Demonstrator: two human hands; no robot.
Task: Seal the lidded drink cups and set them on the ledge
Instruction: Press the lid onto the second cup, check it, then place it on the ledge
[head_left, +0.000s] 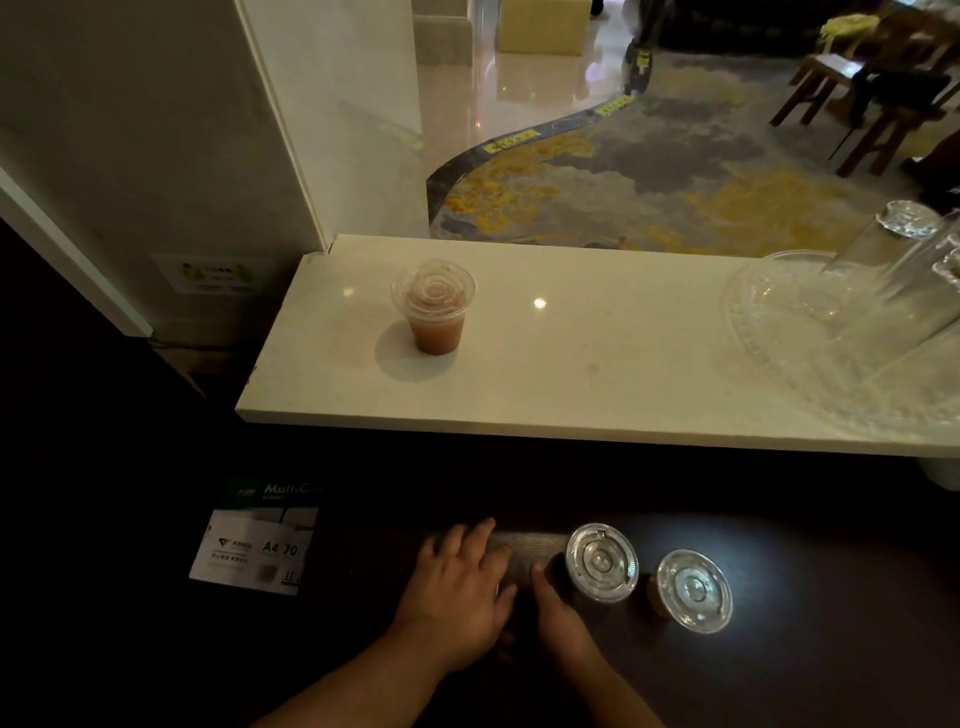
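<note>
One lidded cup of pinkish drink stands upright on the white ledge, towards its left end. Two more clear-lidded cups stand side by side on the dark counter below, seen from above. My left hand lies palm down with its fingers spread, just left of the nearer cup; a small glint of clear plastic shows at its right edge, and whatever is under it is hidden. My right hand sits close beside it, one digit pointing up towards the nearer cup, the other fingers hidden.
A large clear glass cover and upturned glasses fill the ledge's right end. A pack of A4 paper lies on the dark counter at the left. A white wall bounds the ledge's left end; the floor drops away beyond it.
</note>
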